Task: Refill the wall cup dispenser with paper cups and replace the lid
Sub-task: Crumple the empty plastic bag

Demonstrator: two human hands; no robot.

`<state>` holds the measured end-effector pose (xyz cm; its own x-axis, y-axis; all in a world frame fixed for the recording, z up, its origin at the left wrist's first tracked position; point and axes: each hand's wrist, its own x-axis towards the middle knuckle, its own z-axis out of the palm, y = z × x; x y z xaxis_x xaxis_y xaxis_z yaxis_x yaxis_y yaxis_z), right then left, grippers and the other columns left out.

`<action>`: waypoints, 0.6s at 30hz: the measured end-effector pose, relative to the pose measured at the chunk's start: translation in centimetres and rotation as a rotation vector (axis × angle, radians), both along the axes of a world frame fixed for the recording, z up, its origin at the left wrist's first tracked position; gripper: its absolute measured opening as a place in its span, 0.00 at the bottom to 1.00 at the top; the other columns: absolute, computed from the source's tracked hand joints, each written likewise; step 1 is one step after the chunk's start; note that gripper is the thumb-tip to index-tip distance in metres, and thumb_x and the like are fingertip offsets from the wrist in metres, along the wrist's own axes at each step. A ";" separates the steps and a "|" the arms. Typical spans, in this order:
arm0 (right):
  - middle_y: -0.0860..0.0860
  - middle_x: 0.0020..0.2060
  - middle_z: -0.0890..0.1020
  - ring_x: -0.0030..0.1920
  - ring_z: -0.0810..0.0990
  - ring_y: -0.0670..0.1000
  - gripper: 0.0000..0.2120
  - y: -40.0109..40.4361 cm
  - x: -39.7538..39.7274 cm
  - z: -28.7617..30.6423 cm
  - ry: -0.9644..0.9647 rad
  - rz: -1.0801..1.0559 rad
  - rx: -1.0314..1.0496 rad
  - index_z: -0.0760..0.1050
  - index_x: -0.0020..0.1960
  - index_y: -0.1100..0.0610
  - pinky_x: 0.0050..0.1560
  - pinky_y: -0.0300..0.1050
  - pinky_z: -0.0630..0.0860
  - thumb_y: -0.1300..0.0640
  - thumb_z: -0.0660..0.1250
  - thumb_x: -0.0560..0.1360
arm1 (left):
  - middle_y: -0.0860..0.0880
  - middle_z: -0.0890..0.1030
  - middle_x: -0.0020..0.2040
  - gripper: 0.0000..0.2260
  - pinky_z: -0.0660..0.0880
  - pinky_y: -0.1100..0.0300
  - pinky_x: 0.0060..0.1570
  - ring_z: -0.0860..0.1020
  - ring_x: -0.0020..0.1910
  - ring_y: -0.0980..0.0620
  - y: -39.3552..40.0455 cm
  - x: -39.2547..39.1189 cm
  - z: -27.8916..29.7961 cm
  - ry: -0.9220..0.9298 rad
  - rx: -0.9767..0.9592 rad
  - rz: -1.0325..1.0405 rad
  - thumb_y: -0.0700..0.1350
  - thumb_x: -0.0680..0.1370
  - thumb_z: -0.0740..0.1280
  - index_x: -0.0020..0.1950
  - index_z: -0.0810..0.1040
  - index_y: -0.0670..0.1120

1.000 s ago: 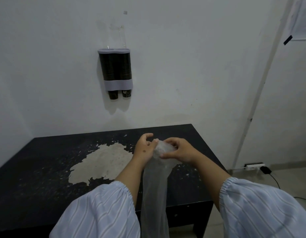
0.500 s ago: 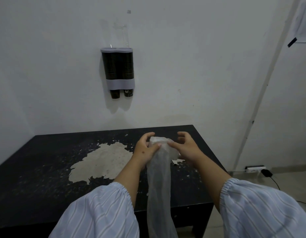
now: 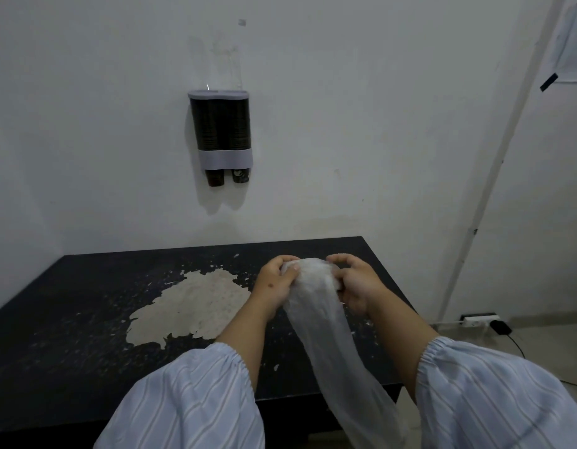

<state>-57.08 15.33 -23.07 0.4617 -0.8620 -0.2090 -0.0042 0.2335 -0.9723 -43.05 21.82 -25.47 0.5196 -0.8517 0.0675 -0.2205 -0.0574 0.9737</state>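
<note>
A plain office or break-room corner: bare white wall with a mounted cup dispenser point(image 3: 221, 136), a worn black counter point(image 3: 86, 319), a taped notice point(image 3: 572, 40), a floor power strip point(image 3: 480, 320)

Right hand point(image 3: 353, 288) back gripping plastic sleeve point(image 3: 316, 286); both hands bunching its top wider than before.

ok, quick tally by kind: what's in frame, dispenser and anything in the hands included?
Wall cup dispenser: 1
Dispenser lid: 1
Cups poking out below: 2
Clear plastic sleeve, gripped by left hand and right hand: 1
Black table: 1
Power strip: 1
Total: 7
</note>
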 end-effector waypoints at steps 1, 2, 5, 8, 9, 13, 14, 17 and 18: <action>0.58 0.39 0.77 0.33 0.75 0.52 0.12 0.2 -0.1 0.1 0.033 0.015 -0.012 0.74 0.54 0.62 0.28 0.44 0.75 0.72 0.56 0.76 | 0.46 0.77 0.59 0.07 0.75 0.61 0.44 0.76 0.55 0.49 0.0 0.0 0.0 0.010 0.020 -0.021 0.47 0.78 0.63 0.55 0.76 0.51; 0.57 0.38 0.77 0.32 0.74 0.51 0.10 0.3 -0.2 0.2 0.054 0.022 -0.017 0.75 0.51 0.62 0.27 0.43 0.75 0.70 0.56 0.77 | 0.46 0.78 0.59 0.09 0.76 0.59 0.48 0.76 0.56 0.49 0.1 0.1 -0.1 0.026 0.038 -0.047 0.47 0.76 0.66 0.56 0.77 0.50; 0.60 0.41 0.80 0.40 0.80 0.55 0.08 0.4 -0.8 0.3 0.005 0.072 0.040 0.77 0.49 0.64 0.39 0.48 0.79 0.60 0.63 0.77 | 0.46 0.78 0.59 0.28 0.78 0.50 0.57 0.77 0.58 0.47 0.9 0.4 -0.1 0.091 0.087 -0.169 0.52 0.64 0.77 0.61 0.76 0.47; 0.58 0.44 0.82 0.43 0.83 0.54 0.14 0.3 -1.4 0.2 0.128 0.216 -0.094 0.77 0.52 0.65 0.40 0.43 0.81 0.56 0.71 0.72 | 0.46 0.80 0.57 0.33 0.79 0.48 0.55 0.79 0.56 0.46 1.3 0.8 -0.3 0.064 0.150 -0.258 0.47 0.59 0.79 0.62 0.75 0.45; 0.56 0.43 0.82 0.43 0.82 0.52 0.17 0.3 -1.5 0.2 0.239 0.265 -0.192 0.77 0.53 0.65 0.38 0.40 0.79 0.57 0.73 0.69 | 0.45 0.80 0.56 0.29 0.79 0.50 0.55 0.79 0.56 0.46 1.3 0.9 -0.4 0.046 0.160 -0.271 0.43 0.62 0.79 0.62 0.75 0.43; 0.54 0.44 0.81 0.44 0.79 0.49 0.21 -0.2 -1.3 -0.3 0.565 0.345 -0.431 0.78 0.54 0.63 0.44 0.42 0.79 0.57 0.77 0.64 | 0.48 0.81 0.50 0.17 0.77 0.61 0.48 0.79 0.52 0.50 1.4 1.1 -0.5 -0.144 0.202 -0.282 0.38 0.70 0.73 0.58 0.77 0.42; 0.55 0.45 0.81 0.45 0.79 0.50 0.19 -0.4 -1.2 -0.6 0.582 0.341 -0.447 0.78 0.53 0.62 0.47 0.44 0.79 0.57 0.76 0.65 | 0.49 0.80 0.48 0.14 0.76 0.64 0.45 0.78 0.50 0.52 1.5 1.2 -0.5 -0.180 0.210 -0.263 0.38 0.72 0.71 0.57 0.78 0.42; 0.57 0.46 0.80 0.46 0.79 0.53 0.16 -0.4 -1.1 -1.1 0.562 0.317 -0.460 0.78 0.54 0.61 0.48 0.47 0.77 0.54 0.72 0.70 | 0.48 0.79 0.46 0.08 0.72 0.65 0.40 0.78 0.46 0.52 1.6 1.1 -0.7 -0.165 0.196 -0.187 0.39 0.76 0.66 0.54 0.77 0.45; 0.56 0.45 0.80 0.45 0.78 0.52 0.15 -0.4 -0.9 -1.3 0.552 0.311 -0.456 0.77 0.54 0.61 0.47 0.47 0.77 0.53 0.71 0.71 | 0.47 0.78 0.45 0.06 0.72 0.64 0.36 0.77 0.42 0.52 1.6 0.9 -0.7 -0.130 0.191 -0.154 0.40 0.77 0.65 0.53 0.76 0.46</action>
<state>-58.01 14.96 -24.37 0.6283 -0.7662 -0.1347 -0.5153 -0.2801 -0.8099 -42.10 23.46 -26.18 0.3806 -0.9237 -0.0446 -0.3630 -0.1936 0.9115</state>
